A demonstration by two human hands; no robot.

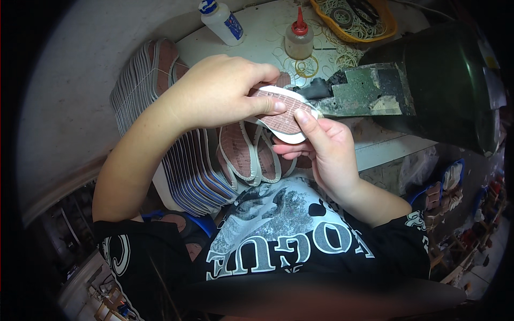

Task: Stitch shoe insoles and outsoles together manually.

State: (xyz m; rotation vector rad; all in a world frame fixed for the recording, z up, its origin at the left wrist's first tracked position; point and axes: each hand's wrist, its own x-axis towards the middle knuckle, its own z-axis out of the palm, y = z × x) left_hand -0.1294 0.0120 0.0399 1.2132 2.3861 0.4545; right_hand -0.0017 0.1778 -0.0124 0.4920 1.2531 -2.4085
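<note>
Both my hands grip one shoe insole [280, 122], reddish-brown on its face with a white rim, in front of the green machine's arm. My left hand [222, 88] is closed on it from the left, thumb flat on the brown face. From the right, my right hand [334, 155] pinches its edge, thumb on top and fingers curled beneath. The insole's right end is close to the tip of the machine arm [364, 91]; whether they touch I cannot tell. Below my hands, several like insoles [238, 152] with white rims lie overlapping near my lap.
A long stack of insoles [184, 166] runs along the left, with a tied bundle [134, 88] behind. Farther back stand a white bottle [225, 24], a red-tipped squeeze bottle [299, 41] and a yellow basket [369, 36] of rubber bands. The machine's dark green body [444, 80] fills the right.
</note>
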